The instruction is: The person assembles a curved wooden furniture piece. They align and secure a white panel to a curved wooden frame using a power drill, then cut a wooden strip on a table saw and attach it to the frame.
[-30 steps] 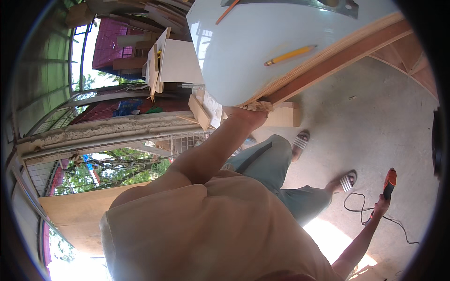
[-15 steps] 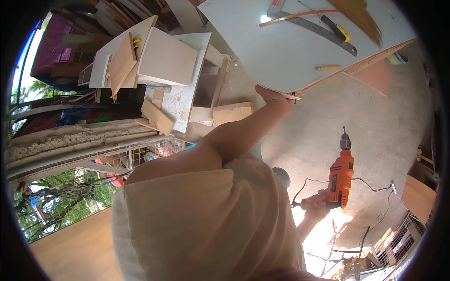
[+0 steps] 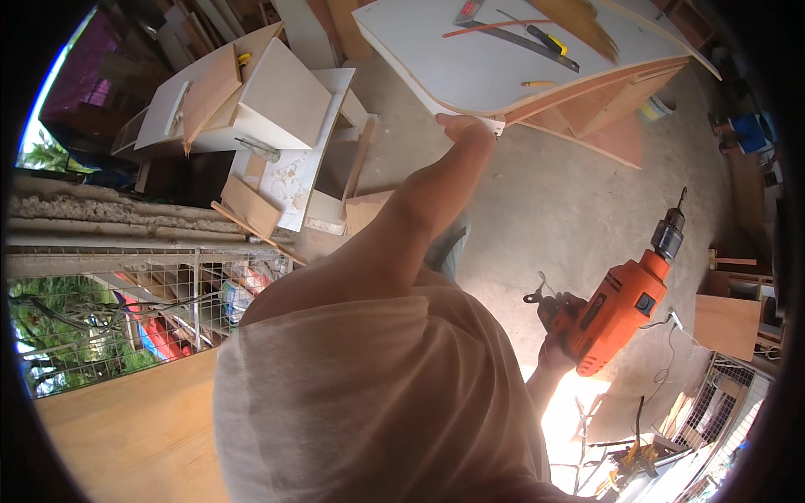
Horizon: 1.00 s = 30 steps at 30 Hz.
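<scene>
My right hand (image 3: 566,323) is closed around the handle of an orange corded power drill (image 3: 619,306). The drill's black chuck (image 3: 667,235) carries a thin bit that points up and away, apart from any wood. With its arm stretched forward, my left hand (image 3: 466,127) grips a thin white strip (image 3: 495,125) at the rounded near corner of a white-topped wooden cabinet (image 3: 470,75); its thumb shows, while most of the fingers are hidden. On that top lie a metal square (image 3: 528,44), a yellow and black cutter (image 3: 547,38), an orange strip (image 3: 490,29) and a yellow pencil (image 3: 539,83).
To the left stands a pale box-shaped cabinet (image 3: 289,88) with loose boards on it. A white panel (image 3: 289,180) and offcuts sit beside it. The drill's cord trails across the concrete floor (image 3: 537,214) at right. Wire mesh (image 3: 197,293) lines the left side.
The drill has come up closer and its bit has tilted to the right. My view has shifted, so the cabinet appears farther up and left. My left hand stays at its corner.
</scene>
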Motion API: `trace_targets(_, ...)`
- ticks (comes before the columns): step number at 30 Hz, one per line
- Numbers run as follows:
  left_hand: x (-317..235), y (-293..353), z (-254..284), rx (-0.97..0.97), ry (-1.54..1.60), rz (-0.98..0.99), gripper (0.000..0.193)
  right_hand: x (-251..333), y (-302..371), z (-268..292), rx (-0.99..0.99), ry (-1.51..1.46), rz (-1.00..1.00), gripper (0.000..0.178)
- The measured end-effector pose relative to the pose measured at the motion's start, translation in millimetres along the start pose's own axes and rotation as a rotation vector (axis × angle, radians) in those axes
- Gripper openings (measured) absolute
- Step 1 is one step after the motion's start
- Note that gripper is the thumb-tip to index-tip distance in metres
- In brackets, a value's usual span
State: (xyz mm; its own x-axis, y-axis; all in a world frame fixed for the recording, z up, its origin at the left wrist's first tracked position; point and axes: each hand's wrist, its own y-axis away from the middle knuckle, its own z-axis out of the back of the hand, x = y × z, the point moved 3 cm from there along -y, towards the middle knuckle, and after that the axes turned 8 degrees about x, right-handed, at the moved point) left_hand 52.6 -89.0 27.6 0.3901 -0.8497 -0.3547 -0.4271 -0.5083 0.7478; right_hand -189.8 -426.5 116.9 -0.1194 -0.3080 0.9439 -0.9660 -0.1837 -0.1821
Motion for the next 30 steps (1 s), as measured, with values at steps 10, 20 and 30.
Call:
trace_targets(10, -1, 27, -9, 0.107, 0.222, -0.063, 0.059, -88, 29, 19, 0.102, -0.092, -0.196, 0.062)
trace_targets(20, 4, -24, 3, 0.02, 0.042, -0.08, 0.059, -148, 14, -26, 0.13, 0.116, -0.517, 0.037)
trace_targets(30, 2, -13, -1, 0.082, 0.095, 0.005, 0.057, -183, -2, -31, 0.211, 0.227, -0.647, 0.07)
